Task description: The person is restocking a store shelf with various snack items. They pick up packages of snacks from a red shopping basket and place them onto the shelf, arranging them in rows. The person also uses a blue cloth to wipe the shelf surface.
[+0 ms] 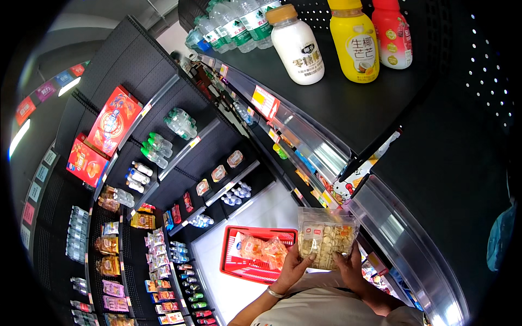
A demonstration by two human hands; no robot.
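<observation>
Both hands hold one clear plastic food package (326, 242) in front of my body. Small pale, round pieces fill it, with some orange ones at its upper right, and a label with writing sits at its upper left. My left hand (294, 267) grips the lower left corner, thumb on the front. On the opposite side, my right hand (348, 263) has its thumb on the lower front edge. Below and to the left, a red plastic shopping basket (257, 274) stands on the floor, with orange-coloured bagged goods (261, 250) in it.
Close on the right rises a black shelf (391, 106) bearing a white bottle (297, 49), a yellow bottle (354, 45) and a red-and-white bottle (392, 36). Across the pale floor (261, 208), shelving holds red gift boxes (114, 122), packaged snacks (157, 252) and water bottles (179, 124).
</observation>
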